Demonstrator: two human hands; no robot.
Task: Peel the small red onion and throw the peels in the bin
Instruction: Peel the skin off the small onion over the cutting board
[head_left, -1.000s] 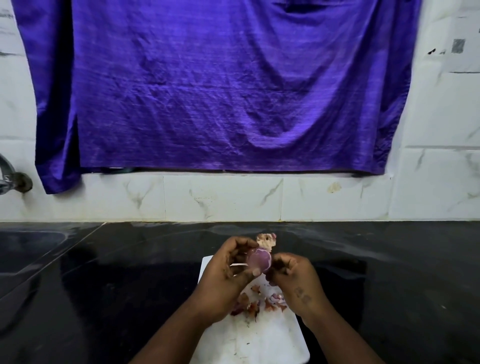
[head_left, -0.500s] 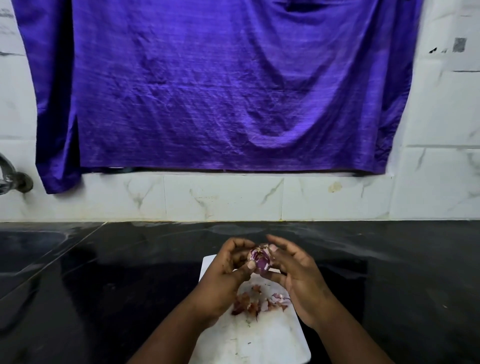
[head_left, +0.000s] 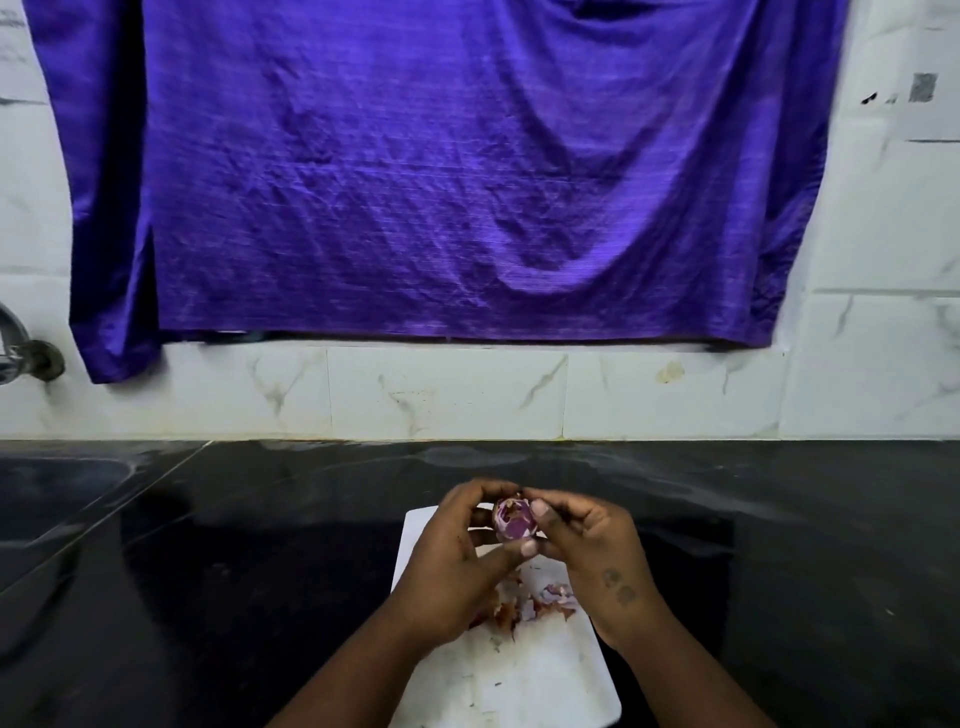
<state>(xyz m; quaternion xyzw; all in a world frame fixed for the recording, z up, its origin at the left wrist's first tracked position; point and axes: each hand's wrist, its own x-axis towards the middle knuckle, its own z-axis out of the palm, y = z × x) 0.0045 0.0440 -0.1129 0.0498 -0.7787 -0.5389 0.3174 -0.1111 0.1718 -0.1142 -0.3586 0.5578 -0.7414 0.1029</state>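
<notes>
Pinching onion (head_left: 514, 524), both hands' fingers (head_left: 529, 546) (closed)

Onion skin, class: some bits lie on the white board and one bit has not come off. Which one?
The brownish scrap clinging to the top of the onion, held between the left hand and right hand; the loose peels lie on the board.

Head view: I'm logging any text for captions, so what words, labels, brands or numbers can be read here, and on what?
No readable text anywhere in this view.
Right hand: dark marks on its back, too blurred to read.
Wall tiles: a small grey square and dark specks at upper right, no legible characters.
Purple cloth, cutting board, onion: no print or label visible.
</notes>
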